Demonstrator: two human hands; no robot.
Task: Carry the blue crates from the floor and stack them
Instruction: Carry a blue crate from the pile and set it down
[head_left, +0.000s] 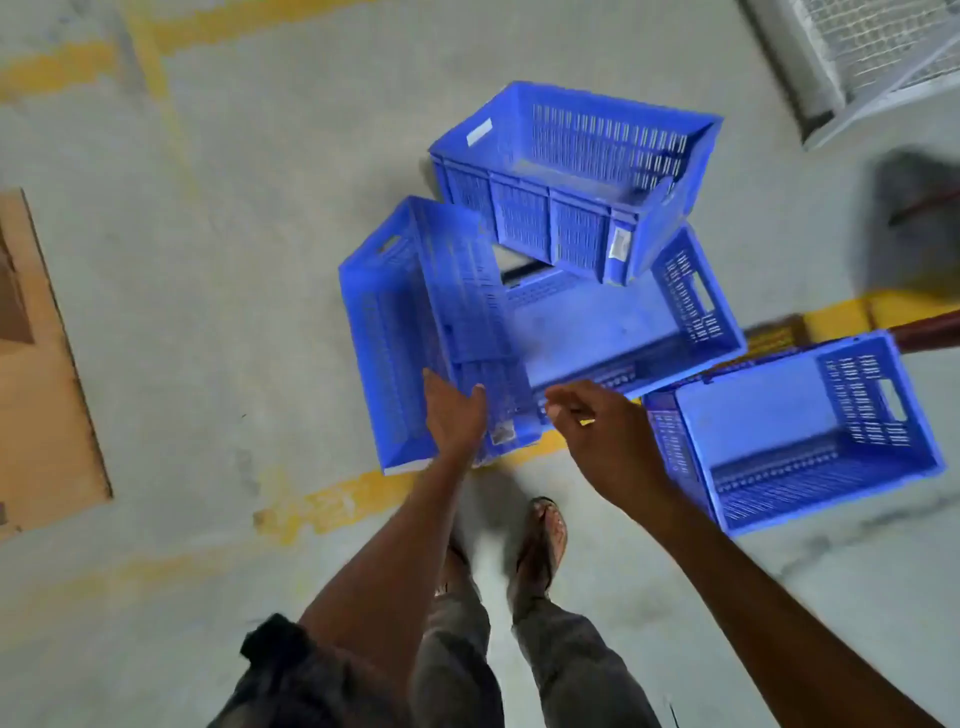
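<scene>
Several blue plastic crates lie on the concrete floor ahead of me. One crate (410, 332) is tipped on its side at the left. An upright crate (623, 327) stands beside it. Another crate (576, 176) rests tilted across the far rim of that one. A separate upright crate (800, 431) stands at the right. My left hand (454, 415) is open, its palm against the near end of the tipped crate. My right hand (605, 431) hovers over the near rim of the middle crate, fingers loosely curled and holding nothing.
Yellow painted lines (332, 504) cross the floor under the crates. A brown cardboard sheet (41, 374) lies at the left edge. A white wire-mesh frame (878, 57) stands at the top right. My sandalled feet (540, 545) are just behind the crates.
</scene>
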